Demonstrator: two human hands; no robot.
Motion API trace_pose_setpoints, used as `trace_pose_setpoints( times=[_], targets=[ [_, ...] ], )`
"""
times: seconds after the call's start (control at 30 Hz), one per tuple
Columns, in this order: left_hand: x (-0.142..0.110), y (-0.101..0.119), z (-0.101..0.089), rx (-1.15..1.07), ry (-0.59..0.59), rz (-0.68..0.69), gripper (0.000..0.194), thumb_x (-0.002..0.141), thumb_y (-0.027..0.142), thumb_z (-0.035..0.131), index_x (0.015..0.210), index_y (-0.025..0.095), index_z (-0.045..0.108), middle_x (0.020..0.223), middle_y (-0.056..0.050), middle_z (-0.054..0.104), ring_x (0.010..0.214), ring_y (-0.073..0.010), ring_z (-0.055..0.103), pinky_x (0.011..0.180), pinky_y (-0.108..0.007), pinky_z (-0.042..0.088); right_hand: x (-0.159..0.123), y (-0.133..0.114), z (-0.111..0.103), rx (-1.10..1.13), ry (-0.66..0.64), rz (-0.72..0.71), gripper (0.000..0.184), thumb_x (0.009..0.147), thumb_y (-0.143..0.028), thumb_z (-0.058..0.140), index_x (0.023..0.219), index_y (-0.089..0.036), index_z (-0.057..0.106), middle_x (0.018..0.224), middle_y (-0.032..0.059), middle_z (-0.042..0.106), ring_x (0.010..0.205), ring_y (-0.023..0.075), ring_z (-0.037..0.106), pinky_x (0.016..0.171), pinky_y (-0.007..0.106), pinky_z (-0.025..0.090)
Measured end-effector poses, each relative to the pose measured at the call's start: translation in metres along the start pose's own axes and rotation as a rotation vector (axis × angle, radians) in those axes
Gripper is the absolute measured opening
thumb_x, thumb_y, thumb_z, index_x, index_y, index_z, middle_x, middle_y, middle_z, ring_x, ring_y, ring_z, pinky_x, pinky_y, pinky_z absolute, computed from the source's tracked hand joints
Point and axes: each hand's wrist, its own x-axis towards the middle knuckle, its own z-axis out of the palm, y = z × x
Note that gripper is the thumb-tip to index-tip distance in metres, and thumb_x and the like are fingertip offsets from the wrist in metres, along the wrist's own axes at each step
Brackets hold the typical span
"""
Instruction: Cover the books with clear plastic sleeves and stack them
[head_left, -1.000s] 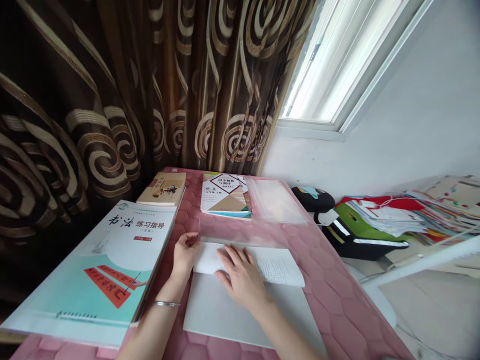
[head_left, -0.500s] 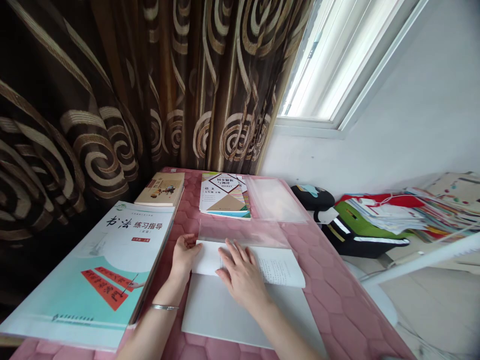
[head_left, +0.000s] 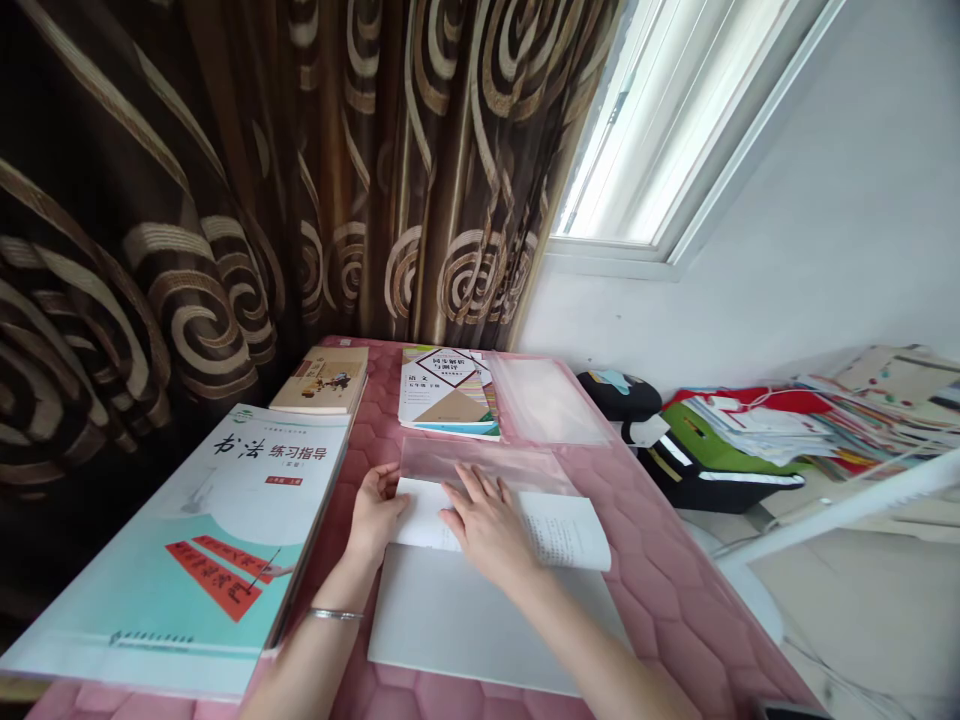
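An opened book [head_left: 495,620] lies before me, its printed pages folded toward me over the pale grey cover. A clear plastic book cover [head_left: 525,462] extends beyond the book's far edge. At the upper left corner, my left hand [head_left: 380,510] has its thumb on the page and its fingers curled around the edge; the fingertips are partly hidden. My right hand [head_left: 487,525] rests flat on the pages with fingers stretched toward the plastic, gripping nothing.
To the left lies a stack of large books with a calligraphy workbook [head_left: 217,540] on top, and a tan book [head_left: 321,380] behind it. Workbooks [head_left: 448,390] and clear plastic covers [head_left: 551,400] lie at the back. A black and green bag [head_left: 720,450] and papers sit right of the pink table [head_left: 675,620].
My right hand has slid slightly away from me and to the right across the pages. The left hand stays at the corner, and the view has shifted a little.
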Motion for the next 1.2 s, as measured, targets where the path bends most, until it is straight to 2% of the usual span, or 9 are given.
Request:
trace_pose_setpoints(
  times=[0.17,0.27,0.4,0.5,0.77,0.93,1.1,1.2],
  targets=[
    [0.001,-0.003,0.0,0.043,0.004,0.035,0.048,0.058,0.031,0.075,0.101,0.017,0.058,0.098,-0.008,0.071,0.088,-0.0189,0.066,0.077,-0.03,0.049,0.016,-0.001,0.0,0.01,-0.035,-0.075,0.043,0.1,-0.042,0.038,0.134,-0.023,0.055,0.151,0.0085,0.041,0.136,0.0322,0.039,0.104,0.058,0.036],
    [0.002,-0.005,0.0,0.064,0.022,0.063,0.051,0.058,0.033,0.075,0.103,0.018,0.057,0.094,-0.006,0.071,0.089,-0.0184,0.065,0.077,-0.029,0.048,0.026,-0.006,-0.005,0.023,-0.063,-0.143,0.043,0.1,-0.038,0.038,0.138,-0.021,0.051,0.149,0.0076,0.045,0.138,0.0281,0.038,0.105,0.056,0.037],
    [0.003,-0.006,-0.001,0.066,0.065,0.038,0.061,0.053,0.032,0.08,0.105,0.018,0.052,0.074,0.001,0.066,0.07,-0.0153,0.063,0.064,-0.026,0.046,0.035,-0.011,-0.012,0.014,-0.076,-0.19,0.042,0.101,-0.037,0.037,0.137,-0.02,0.051,0.146,0.0067,0.049,0.138,0.0256,0.037,0.108,0.054,0.034],
    [0.004,-0.007,0.0,0.068,0.094,0.044,0.06,0.049,0.032,0.084,0.099,0.019,0.053,0.063,0.007,0.06,0.06,-0.0121,0.059,0.058,-0.024,0.043,0.037,-0.013,-0.016,0.001,-0.051,-0.213,0.041,0.101,-0.036,0.037,0.136,-0.021,0.052,0.143,0.0076,0.051,0.138,0.0246,0.039,0.108,0.053,0.034],
    [0.007,-0.01,0.001,0.088,0.093,0.066,0.054,0.047,0.03,0.084,0.091,0.017,0.055,0.06,0.008,0.057,0.058,-0.0109,0.056,0.06,-0.024,0.043,0.035,-0.018,-0.021,-0.006,-0.006,-0.227,0.043,0.101,-0.037,0.037,0.137,-0.018,0.051,0.142,0.0089,0.053,0.136,0.0253,0.041,0.107,0.051,0.035],
    [0.009,-0.015,-0.002,0.104,0.094,0.071,0.048,0.054,0.036,0.08,0.092,0.016,0.06,0.062,0.006,0.058,0.059,-0.0115,0.057,0.06,-0.025,0.043,0.032,-0.017,-0.017,-0.008,0.033,-0.241,0.043,0.101,-0.037,0.037,0.137,-0.019,0.052,0.14,0.0089,0.055,0.133,0.0262,0.045,0.107,0.051,0.034],
    [0.009,-0.017,-0.003,0.131,0.083,0.093,0.044,0.059,0.041,0.077,0.092,0.016,0.063,0.067,0.002,0.064,0.061,-0.0128,0.058,0.062,-0.025,0.044,0.017,-0.012,-0.01,-0.011,0.067,-0.256,0.041,0.099,-0.037,0.044,0.136,-0.021,0.054,0.139,0.0082,0.056,0.13,0.0259,0.047,0.109,0.05,0.032],
    [0.006,-0.016,-0.002,0.151,0.085,0.104,0.043,0.062,0.043,0.074,0.093,0.015,0.064,0.066,0.002,0.063,0.059,-0.012,0.056,0.06,-0.025,0.043,0.001,0.0,-0.011,0.013,0.099,-0.239,0.038,0.099,-0.038,0.045,0.131,-0.022,0.058,0.139,0.0062,0.056,0.131,0.0247,0.046,0.111,0.049,0.03]
  ],
)
